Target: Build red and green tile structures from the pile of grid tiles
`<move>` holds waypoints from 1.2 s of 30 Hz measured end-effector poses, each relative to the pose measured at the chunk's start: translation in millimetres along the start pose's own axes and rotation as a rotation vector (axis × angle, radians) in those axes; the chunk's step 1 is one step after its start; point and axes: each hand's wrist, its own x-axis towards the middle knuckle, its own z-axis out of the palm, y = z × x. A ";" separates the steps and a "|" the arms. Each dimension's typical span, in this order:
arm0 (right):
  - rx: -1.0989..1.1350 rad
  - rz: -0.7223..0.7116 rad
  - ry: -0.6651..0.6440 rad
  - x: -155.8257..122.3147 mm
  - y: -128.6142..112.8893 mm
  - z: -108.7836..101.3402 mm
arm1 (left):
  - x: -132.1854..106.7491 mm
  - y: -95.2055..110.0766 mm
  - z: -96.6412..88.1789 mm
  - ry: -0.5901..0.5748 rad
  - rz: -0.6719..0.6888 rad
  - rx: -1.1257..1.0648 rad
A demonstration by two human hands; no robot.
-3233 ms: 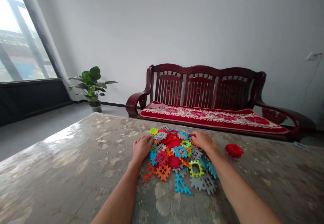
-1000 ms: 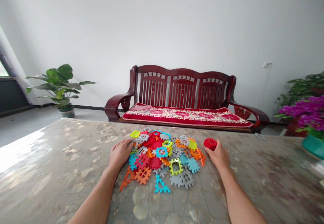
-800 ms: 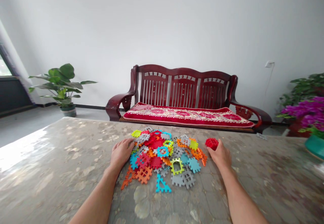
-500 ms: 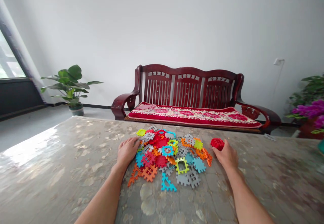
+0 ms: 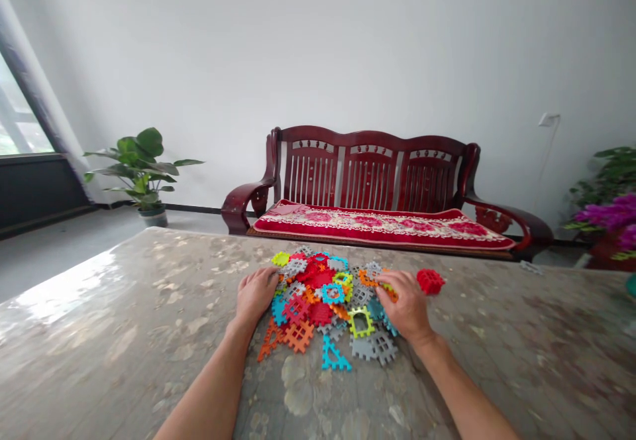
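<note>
A pile of flat plastic interlocking tiles [image 5: 330, 297] in red, orange, blue, grey and yellow-green lies on the patterned table [image 5: 124, 340]. My left hand [image 5: 256, 294] rests palm down on the pile's left edge, fingers loosely curled on the tiles. My right hand [image 5: 406, 304] lies over the pile's right side, its fingertips closed on an orange tile [image 5: 388, 289]. A red clump of joined tiles [image 5: 430, 281] sits on the table just right of that hand, apart from it.
A dark red wooden bench [image 5: 377, 188] with a red floral cushion stands beyond the table's far edge. A potted green plant [image 5: 144, 165] is on the floor at the left. Purple flowers [image 5: 609, 218] are at the right edge.
My right hand let go of the red clump, which stays on the table, and moved left onto the pile, pinching an orange tile. The left hand has barely moved.
</note>
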 end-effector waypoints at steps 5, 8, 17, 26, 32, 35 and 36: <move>0.210 -0.179 -0.221 3.8 -72.5 10.1 | -0.3 0.3 0.5 0.009 -0.005 -0.010; 0.213 -0.259 -0.363 -1.9 -91.6 19.9 | -0.1 0.1 1.3 0.011 -0.010 -0.011; -0.073 -0.311 -0.442 -10.6 -97.5 32.8 | -0.5 1.0 1.5 0.026 -0.005 -0.029; -0.176 -0.304 -0.408 -13.6 -102.1 36.4 | -1.2 1.8 0.4 0.017 -0.008 -0.023; -0.153 -0.313 -0.439 -12.6 -104.4 33.6 | -0.1 0.8 1.3 0.016 -0.007 -0.021; -0.077 -0.279 -0.452 -10.9 -102.4 32.5 | 0.1 0.6 1.0 0.006 -0.008 -0.014; -0.040 -0.258 -0.452 -10.5 -101.4 32.4 | 0.0 0.5 0.9 0.003 -0.008 -0.013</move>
